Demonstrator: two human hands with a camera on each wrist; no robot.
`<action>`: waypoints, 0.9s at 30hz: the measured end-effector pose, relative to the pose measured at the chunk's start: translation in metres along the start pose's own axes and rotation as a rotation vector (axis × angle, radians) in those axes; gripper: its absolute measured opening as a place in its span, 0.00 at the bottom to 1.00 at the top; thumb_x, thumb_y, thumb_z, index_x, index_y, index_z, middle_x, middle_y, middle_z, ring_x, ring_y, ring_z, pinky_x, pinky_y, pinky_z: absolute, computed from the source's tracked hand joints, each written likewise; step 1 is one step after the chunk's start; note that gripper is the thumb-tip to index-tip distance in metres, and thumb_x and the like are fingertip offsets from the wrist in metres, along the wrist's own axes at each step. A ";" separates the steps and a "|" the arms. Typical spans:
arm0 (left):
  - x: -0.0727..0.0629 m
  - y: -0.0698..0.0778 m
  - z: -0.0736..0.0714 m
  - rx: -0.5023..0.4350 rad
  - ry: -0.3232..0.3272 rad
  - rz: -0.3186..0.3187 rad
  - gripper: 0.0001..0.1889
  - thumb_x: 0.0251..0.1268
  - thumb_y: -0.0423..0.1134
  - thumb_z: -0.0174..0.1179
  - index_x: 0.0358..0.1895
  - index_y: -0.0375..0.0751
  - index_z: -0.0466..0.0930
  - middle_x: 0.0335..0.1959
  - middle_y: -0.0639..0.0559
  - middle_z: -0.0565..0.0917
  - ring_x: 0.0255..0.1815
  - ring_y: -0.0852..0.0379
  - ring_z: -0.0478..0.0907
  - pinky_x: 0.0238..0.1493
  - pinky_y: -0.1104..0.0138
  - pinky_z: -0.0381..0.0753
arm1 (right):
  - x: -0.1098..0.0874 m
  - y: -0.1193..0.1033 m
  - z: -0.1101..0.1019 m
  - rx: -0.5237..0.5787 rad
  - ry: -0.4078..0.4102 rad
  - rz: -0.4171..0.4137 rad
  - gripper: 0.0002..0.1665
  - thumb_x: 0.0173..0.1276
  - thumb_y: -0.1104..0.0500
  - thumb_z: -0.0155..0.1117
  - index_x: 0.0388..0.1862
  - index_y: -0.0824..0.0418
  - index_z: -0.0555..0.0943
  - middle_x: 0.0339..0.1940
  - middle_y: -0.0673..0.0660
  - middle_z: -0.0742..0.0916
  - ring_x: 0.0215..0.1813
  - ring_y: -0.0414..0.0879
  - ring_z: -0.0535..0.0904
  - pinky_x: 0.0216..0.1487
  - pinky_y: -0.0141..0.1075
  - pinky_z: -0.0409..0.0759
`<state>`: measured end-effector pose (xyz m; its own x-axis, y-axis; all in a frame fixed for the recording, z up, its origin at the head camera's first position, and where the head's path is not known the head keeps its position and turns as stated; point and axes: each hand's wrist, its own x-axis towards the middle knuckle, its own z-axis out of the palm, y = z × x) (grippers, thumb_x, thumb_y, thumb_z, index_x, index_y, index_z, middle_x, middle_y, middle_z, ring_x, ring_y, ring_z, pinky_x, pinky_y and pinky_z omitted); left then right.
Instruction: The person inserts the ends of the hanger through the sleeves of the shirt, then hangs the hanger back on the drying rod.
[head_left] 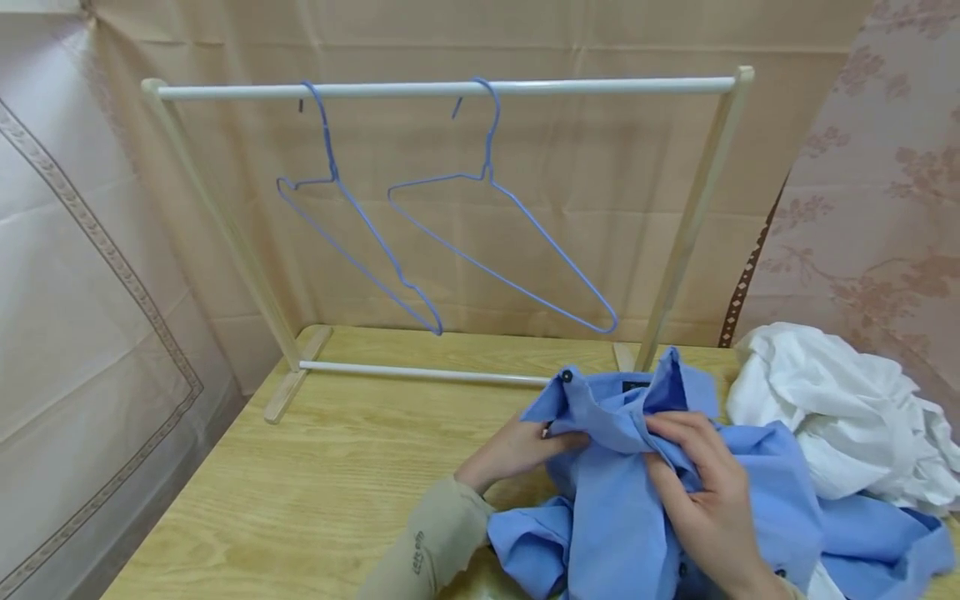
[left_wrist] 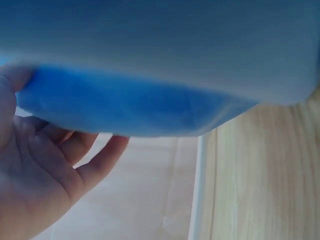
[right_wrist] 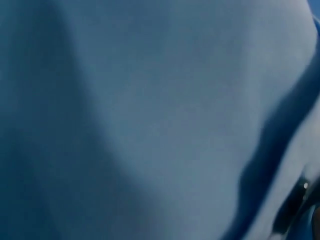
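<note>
A blue collared shirt (head_left: 611, 508) with dark buttons lies bunched at the table's front right, its collar raised. My left hand (head_left: 510, 454) grips it below the left collar point, thumb in front and the other fingers behind the cloth. On the opposite side my right hand (head_left: 708, 500) pinches the fabric just under the collar, between thumb and fingers. In the left wrist view, the left hand (left_wrist: 45, 180) has its thumb at the edge of the blue cloth (left_wrist: 115, 102). Shirt fabric (right_wrist: 165, 110) fills nearly all of the right wrist view, with a dark button at lower right.
Behind the shirt stands a wooden rack with a white top rail (head_left: 600, 86) and a lower white bar (head_left: 420, 372). Two blue wire hangers, one left (head_left: 367, 229) and one right (head_left: 551, 237), hang from the rail. A white crumpled cloth (head_left: 832, 408) lies at right on the wooden table (head_left: 315, 500).
</note>
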<state>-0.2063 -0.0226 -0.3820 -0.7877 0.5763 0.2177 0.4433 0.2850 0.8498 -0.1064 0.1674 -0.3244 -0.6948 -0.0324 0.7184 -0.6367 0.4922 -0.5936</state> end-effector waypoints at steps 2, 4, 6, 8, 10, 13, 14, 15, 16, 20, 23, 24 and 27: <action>-0.002 0.001 -0.003 -0.047 -0.002 -0.025 0.31 0.60 0.50 0.58 0.67 0.60 0.57 0.64 0.60 0.67 0.63 0.61 0.65 0.59 0.64 0.67 | 0.000 0.001 0.001 -0.011 -0.001 0.002 0.22 0.48 0.81 0.58 0.43 0.68 0.80 0.41 0.56 0.80 0.48 0.33 0.73 0.49 0.20 0.67; -0.004 0.002 -0.006 -0.063 -0.003 -0.034 0.27 0.60 0.49 0.58 0.63 0.57 0.64 0.59 0.58 0.72 0.59 0.61 0.69 0.56 0.66 0.69 | -0.001 0.003 0.002 -0.020 -0.003 0.007 0.22 0.48 0.81 0.59 0.43 0.68 0.80 0.41 0.56 0.80 0.48 0.32 0.73 0.50 0.20 0.67; -0.005 0.003 -0.010 -0.041 0.003 -0.041 0.23 0.61 0.50 0.57 0.60 0.54 0.69 0.55 0.57 0.76 0.55 0.62 0.73 0.52 0.68 0.72 | -0.002 0.006 0.004 -0.028 0.001 0.000 0.22 0.48 0.81 0.59 0.43 0.68 0.80 0.41 0.56 0.80 0.48 0.32 0.72 0.50 0.19 0.66; -0.006 0.002 -0.014 0.023 0.019 -0.041 0.22 0.61 0.52 0.55 0.58 0.55 0.71 0.53 0.58 0.77 0.52 0.64 0.74 0.50 0.70 0.72 | -0.003 0.010 0.006 -0.041 0.003 -0.016 0.23 0.48 0.81 0.59 0.44 0.67 0.79 0.41 0.57 0.80 0.49 0.31 0.72 0.50 0.19 0.66; -0.007 0.001 -0.018 0.077 0.038 -0.027 0.19 0.63 0.52 0.54 0.56 0.55 0.73 0.50 0.58 0.79 0.47 0.64 0.75 0.47 0.70 0.73 | -0.005 0.016 0.008 -0.053 0.005 -0.030 0.23 0.49 0.81 0.59 0.44 0.67 0.79 0.41 0.57 0.80 0.49 0.30 0.72 0.51 0.18 0.66; -0.008 -0.003 -0.024 0.113 0.071 -0.018 0.16 0.63 0.48 0.54 0.54 0.54 0.75 0.49 0.59 0.79 0.47 0.64 0.75 0.47 0.69 0.73 | -0.007 0.025 0.010 -0.091 -0.004 -0.028 0.23 0.50 0.79 0.60 0.45 0.66 0.79 0.42 0.54 0.80 0.50 0.28 0.71 0.51 0.16 0.65; -0.008 -0.004 -0.026 0.106 0.080 -0.020 0.16 0.63 0.46 0.55 0.54 0.53 0.75 0.49 0.58 0.79 0.47 0.63 0.75 0.47 0.69 0.73 | -0.008 0.029 0.010 -0.101 -0.009 -0.019 0.22 0.51 0.79 0.60 0.46 0.66 0.79 0.42 0.53 0.79 0.50 0.27 0.71 0.50 0.16 0.65; -0.008 -0.004 -0.028 0.095 0.086 -0.027 0.14 0.63 0.44 0.55 0.52 0.52 0.75 0.47 0.58 0.80 0.46 0.62 0.75 0.46 0.68 0.74 | -0.008 0.032 0.011 -0.114 -0.015 -0.007 0.22 0.52 0.78 0.60 0.47 0.65 0.79 0.43 0.53 0.79 0.49 0.27 0.71 0.50 0.16 0.64; -0.009 -0.004 -0.030 0.083 0.089 -0.033 0.14 0.62 0.42 0.55 0.51 0.51 0.76 0.47 0.58 0.79 0.47 0.62 0.75 0.47 0.68 0.74 | -0.009 0.035 0.011 -0.129 -0.023 0.007 0.22 0.53 0.77 0.60 0.47 0.64 0.78 0.43 0.52 0.79 0.49 0.26 0.70 0.49 0.15 0.64; -0.010 0.001 -0.037 0.056 0.099 -0.063 0.10 0.61 0.36 0.54 0.46 0.49 0.76 0.43 0.57 0.80 0.45 0.63 0.75 0.45 0.70 0.74 | -0.011 0.046 0.014 -0.158 -0.051 0.084 0.20 0.55 0.74 0.61 0.47 0.62 0.78 0.43 0.51 0.79 0.48 0.27 0.71 0.47 0.14 0.64; -0.014 0.012 -0.043 0.038 0.112 -0.049 0.08 0.61 0.32 0.53 0.42 0.44 0.76 0.39 0.53 0.79 0.39 0.61 0.73 0.41 0.69 0.72 | -0.012 0.049 0.016 -0.188 -0.086 0.131 0.19 0.55 0.72 0.62 0.47 0.60 0.79 0.43 0.50 0.80 0.47 0.31 0.72 0.47 0.14 0.63; -0.016 0.016 -0.045 0.030 0.116 -0.039 0.08 0.61 0.31 0.53 0.42 0.42 0.76 0.38 0.51 0.79 0.38 0.61 0.72 0.40 0.69 0.72 | -0.013 0.050 0.017 -0.201 -0.102 0.138 0.19 0.55 0.71 0.62 0.47 0.60 0.79 0.44 0.49 0.80 0.47 0.33 0.73 0.47 0.14 0.63; -0.020 0.023 -0.052 -0.005 0.114 -0.013 0.09 0.62 0.30 0.52 0.44 0.38 0.76 0.39 0.47 0.79 0.39 0.59 0.73 0.42 0.67 0.72 | -0.013 0.050 0.020 -0.242 -0.150 0.151 0.20 0.56 0.70 0.63 0.48 0.58 0.78 0.45 0.49 0.79 0.49 0.39 0.74 0.48 0.20 0.67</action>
<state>-0.2028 -0.0675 -0.3418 -0.8374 0.4811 0.2594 0.4305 0.2882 0.8553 -0.1358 0.1753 -0.3712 -0.8284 -0.0620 0.5567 -0.4371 0.6930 -0.5733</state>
